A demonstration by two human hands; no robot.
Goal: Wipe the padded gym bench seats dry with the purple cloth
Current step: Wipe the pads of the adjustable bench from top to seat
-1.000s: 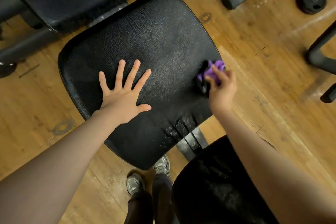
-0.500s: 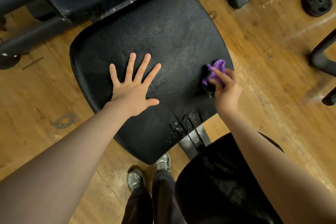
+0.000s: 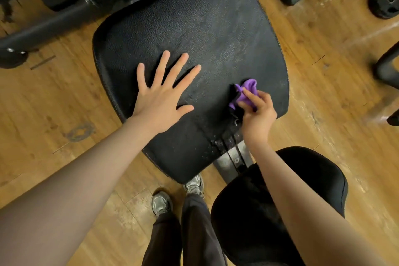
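The left hand (image 3: 160,95) lies flat on the seat (image 3: 205,28), fingers spread wide and straight, bracing the pad. The right hand (image 3: 257,112) pinches the purple cloth (image 3: 248,93), bunched into a small wad, and presses it against the seat's right side, near the edge. Droplets (image 3: 218,142) glisten along the near rim, where the seat meets the metal bracket (image 3: 233,157), so that strip looks unwiped. A second, rounder pad (image 3: 313,179) sits below the right forearm and seems to carry a dull wet sheen, though that is hard to read. The main risk, as I judge it, is the wad itself: crumpled so tightly, it touches little surface and may smear water rather than lift it, leaving streaks on the textured vinyl. A stroke carried past the right edge could drop the cloth to the floor (image 3: 54,103), dirtying it. Water may also run into the bracket seam and be missed. The braced palm covers ground that needs wiping too.
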